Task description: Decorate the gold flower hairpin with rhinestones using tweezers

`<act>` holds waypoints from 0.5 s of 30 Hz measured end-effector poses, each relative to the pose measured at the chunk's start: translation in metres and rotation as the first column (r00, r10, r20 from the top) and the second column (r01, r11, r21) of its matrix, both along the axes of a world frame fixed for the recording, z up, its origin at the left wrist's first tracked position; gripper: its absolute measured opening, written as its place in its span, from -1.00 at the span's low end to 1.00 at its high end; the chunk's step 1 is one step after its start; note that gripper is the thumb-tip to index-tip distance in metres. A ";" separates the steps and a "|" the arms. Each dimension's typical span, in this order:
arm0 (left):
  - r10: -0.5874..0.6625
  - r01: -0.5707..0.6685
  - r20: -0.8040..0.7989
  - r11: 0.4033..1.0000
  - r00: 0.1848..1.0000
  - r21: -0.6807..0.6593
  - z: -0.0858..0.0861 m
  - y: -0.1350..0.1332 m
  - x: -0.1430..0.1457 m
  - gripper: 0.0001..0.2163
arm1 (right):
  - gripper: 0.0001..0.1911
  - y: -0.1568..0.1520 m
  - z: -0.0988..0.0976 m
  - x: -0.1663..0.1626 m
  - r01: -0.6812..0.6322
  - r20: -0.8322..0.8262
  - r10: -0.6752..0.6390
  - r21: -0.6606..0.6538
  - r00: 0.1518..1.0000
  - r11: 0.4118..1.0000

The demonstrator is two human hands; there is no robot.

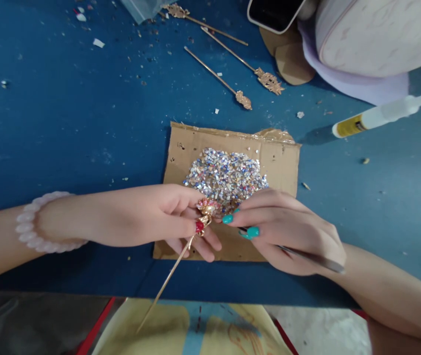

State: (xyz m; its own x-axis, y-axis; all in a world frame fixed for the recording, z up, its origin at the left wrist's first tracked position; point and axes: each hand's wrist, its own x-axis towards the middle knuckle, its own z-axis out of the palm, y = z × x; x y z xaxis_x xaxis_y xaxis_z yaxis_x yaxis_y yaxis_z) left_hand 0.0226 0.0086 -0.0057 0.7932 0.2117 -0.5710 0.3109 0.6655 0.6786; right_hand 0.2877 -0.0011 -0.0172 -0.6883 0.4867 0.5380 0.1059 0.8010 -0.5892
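My left hand pinches a gold hairpin just below its ornate head, which carries pink and gold decoration. The pin's long stem slants down past the table's front edge. My right hand is closed around dark metal tweezers, whose tips are hidden by the fingers. Its fingertips are close beside the hairpin's head. Under both hands lies a piece of cardboard bearing a heap of small shiny chips in silver, blue and pink.
Several other gold hairpins lie at the back of the blue table. A glue bottle with a yellow label is at the right. Behind it are a phone and a pale round bag. Scraps dot the surface.
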 end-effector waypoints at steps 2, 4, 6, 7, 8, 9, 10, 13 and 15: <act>-0.002 0.002 -0.005 1.000 1.000 0.001 0.000 0.000 0.000 -0.79 | -0.81 -0.001 0.000 -0.001 0.009 0.002 -0.009 0.001 1.000 1.000; 0.007 -0.007 0.008 1.000 1.000 -0.009 -0.001 0.000 0.000 -0.80 | -0.83 -0.002 0.000 -0.001 0.016 0.011 -0.016 -0.003 1.000 1.000; 0.018 -0.018 0.024 1.000 1.000 -0.021 -0.003 0.000 0.000 -0.82 | -0.85 -0.002 0.000 -0.001 0.015 0.006 -0.015 -0.003 1.000 1.000; 0.023 -0.023 0.031 0.999 0.999 -0.025 -0.004 -0.001 0.000 -0.82 | -0.85 -0.003 0.000 -0.002 0.018 0.003 -0.018 -0.006 1.000 1.000; 0.027 -0.026 0.036 0.999 0.999 -0.029 -0.004 -0.001 0.000 -0.82 | -0.86 -0.002 0.000 -0.002 0.012 0.000 -0.012 -0.007 1.000 1.000; 0.029 -0.028 0.041 0.999 0.999 -0.031 -0.004 -0.001 0.000 -0.81 | -0.86 -0.002 -0.001 -0.002 0.005 -0.003 -0.005 -0.005 1.000 1.000; 0.029 -0.028 0.041 0.999 0.999 -0.033 -0.004 -0.001 0.000 -0.81 | -0.87 -0.002 -0.001 -0.001 0.003 -0.003 -0.003 -0.006 1.000 1.000; 0.028 -0.027 0.035 0.999 0.999 -0.030 -0.003 -0.001 0.000 -0.82 | -0.86 -0.002 0.000 -0.001 0.001 0.002 -0.001 -0.005 1.000 1.000; 0.028 -0.027 0.029 0.999 0.999 -0.026 -0.002 0.000 0.000 -0.82 | -0.86 -0.002 0.001 -0.001 0.000 0.010 0.000 -0.004 1.000 1.000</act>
State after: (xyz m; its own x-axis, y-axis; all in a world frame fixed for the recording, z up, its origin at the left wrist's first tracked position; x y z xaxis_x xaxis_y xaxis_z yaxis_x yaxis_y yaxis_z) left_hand 0.0227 0.0081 -0.0082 0.8037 0.2195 -0.5531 0.2725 0.6906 0.6699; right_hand 0.2871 -0.0034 -0.0164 -0.6936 0.4885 0.5294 0.1115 0.7989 -0.5911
